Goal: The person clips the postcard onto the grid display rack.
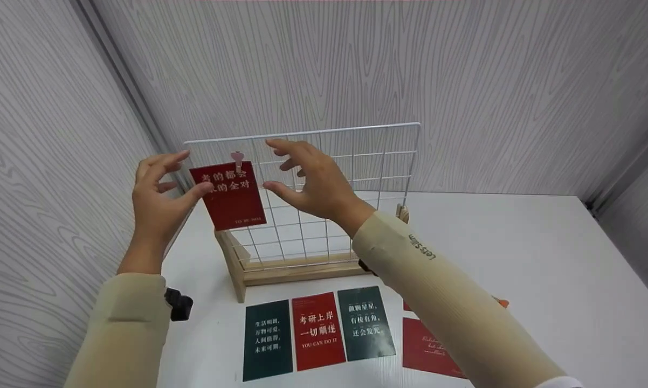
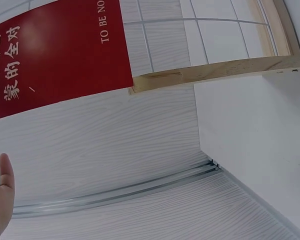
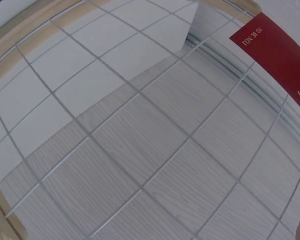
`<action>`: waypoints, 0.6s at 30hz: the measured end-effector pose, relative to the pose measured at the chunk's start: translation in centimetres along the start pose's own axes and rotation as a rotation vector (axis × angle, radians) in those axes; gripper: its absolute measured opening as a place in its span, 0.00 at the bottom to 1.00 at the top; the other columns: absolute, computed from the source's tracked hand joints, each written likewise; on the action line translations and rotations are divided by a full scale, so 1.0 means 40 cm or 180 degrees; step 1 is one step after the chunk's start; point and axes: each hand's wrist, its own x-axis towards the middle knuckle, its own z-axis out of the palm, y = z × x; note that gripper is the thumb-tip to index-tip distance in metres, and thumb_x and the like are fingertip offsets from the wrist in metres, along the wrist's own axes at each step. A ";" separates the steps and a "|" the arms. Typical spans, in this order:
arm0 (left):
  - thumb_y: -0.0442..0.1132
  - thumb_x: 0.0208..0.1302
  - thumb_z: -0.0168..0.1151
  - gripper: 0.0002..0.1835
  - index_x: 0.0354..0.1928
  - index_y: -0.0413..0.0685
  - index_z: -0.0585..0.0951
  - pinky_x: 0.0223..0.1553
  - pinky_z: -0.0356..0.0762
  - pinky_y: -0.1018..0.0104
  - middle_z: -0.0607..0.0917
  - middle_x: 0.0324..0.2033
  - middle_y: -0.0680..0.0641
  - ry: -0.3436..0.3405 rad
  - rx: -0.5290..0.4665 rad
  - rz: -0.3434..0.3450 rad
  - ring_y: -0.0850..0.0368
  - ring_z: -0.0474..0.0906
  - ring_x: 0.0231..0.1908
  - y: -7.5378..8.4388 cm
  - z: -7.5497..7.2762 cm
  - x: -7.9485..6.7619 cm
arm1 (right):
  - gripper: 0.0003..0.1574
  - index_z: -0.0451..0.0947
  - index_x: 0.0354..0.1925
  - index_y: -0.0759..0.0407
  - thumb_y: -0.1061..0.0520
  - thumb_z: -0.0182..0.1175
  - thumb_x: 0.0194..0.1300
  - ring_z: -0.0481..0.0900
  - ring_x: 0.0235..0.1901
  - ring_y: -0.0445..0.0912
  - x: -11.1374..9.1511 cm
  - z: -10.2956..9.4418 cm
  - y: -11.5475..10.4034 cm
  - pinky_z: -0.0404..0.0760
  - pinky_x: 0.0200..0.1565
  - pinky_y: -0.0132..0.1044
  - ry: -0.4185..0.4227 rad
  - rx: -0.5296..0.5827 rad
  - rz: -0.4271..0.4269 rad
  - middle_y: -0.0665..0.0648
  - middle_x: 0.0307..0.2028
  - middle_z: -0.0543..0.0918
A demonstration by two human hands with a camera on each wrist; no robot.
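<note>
A red card point(image 1: 232, 207) with white lettering hangs, slightly tilted, at the upper left of a white wire grid point(image 1: 324, 215). A pink heart-topped clip point(image 1: 238, 157) grips its top edge. My left hand point(image 1: 159, 196) is at the card's left side, fingers and thumb spread apart; its thumb tip overlaps the card in the head view. In the left wrist view a gap shows between the fingers point(image 2: 5, 172) and the card point(image 2: 65, 55). To the card's right, my right hand point(image 1: 321, 180) is raised in front of the grid, holding nothing, thumb apart from the fingers.
The grid stands in a wooden base point(image 1: 302, 272) on a white table point(image 1: 496, 242). Before it lie a dark green card point(image 1: 267, 342), a red card point(image 1: 318, 331) and another green card point(image 1: 366, 323). A further red card point(image 1: 432, 347) lies partly under my right sleeve. Wood-grained walls point(image 1: 518, 97) enclose the table.
</note>
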 end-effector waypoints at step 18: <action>0.35 0.50 0.75 0.30 0.58 0.47 0.78 0.50 0.69 0.65 0.72 0.54 0.46 -0.0114 0.0228 -0.0037 0.61 0.66 0.53 -0.056 -0.031 -0.072 | 0.40 0.64 0.66 0.58 0.48 0.65 0.61 0.77 0.49 0.44 -0.128 -0.072 0.111 0.78 0.44 0.40 0.0292 0.0097 -0.0211 0.57 0.55 0.74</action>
